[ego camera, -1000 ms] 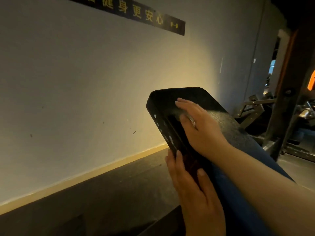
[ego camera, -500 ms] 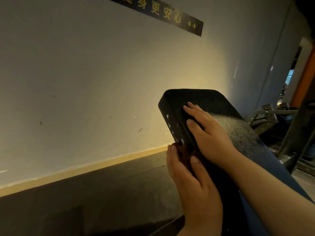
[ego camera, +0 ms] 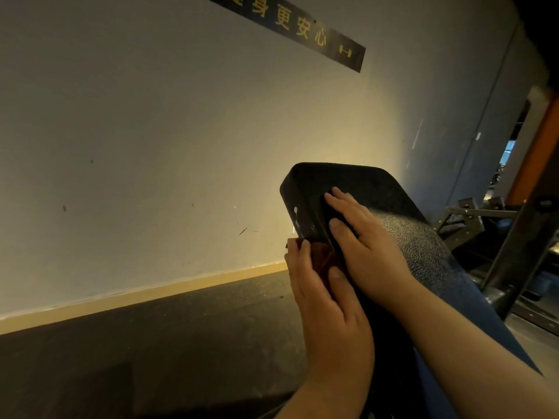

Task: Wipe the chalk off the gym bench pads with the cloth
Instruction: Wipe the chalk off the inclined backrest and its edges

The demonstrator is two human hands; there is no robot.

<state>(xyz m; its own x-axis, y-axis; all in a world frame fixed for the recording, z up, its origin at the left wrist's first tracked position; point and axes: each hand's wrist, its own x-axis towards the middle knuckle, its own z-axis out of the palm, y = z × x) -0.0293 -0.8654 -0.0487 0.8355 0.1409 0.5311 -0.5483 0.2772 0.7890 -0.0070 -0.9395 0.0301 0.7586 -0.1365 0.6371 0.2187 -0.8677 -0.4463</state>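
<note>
From the head view, we are looking at the raised end of a black, pebble-textured gym bench pad (ego camera: 402, 225), tilted up toward a pale painted wall (ego camera: 151, 131). Our right hand (ego camera: 372, 246) is lying flat on the pad's top face near its left edge, fingers extended and close together, gripping nothing. Our left hand (ego camera: 326, 306) is pressing a dark reddish-brown cloth (ego camera: 319, 257) against the pad's left side face, fingers laid together over the cloth, thumb alongside. Small white chalk marks (ego camera: 296, 217) are showing on that side face just above the cloth.

To the left of the pad, dark rubber flooring (ego camera: 151, 343) is lying open as far as the yellow skirting strip (ego camera: 151, 294) at the wall's foot. To the right, a dark metal rack frame (ego camera: 520, 252) is standing near the pad, narrowing the room there.

High on the wall, a long black sign (ego camera: 302, 28) is carrying yellow Chinese characters, of which we are reading 身更安心, ending in a small dumbbell symbol.
</note>
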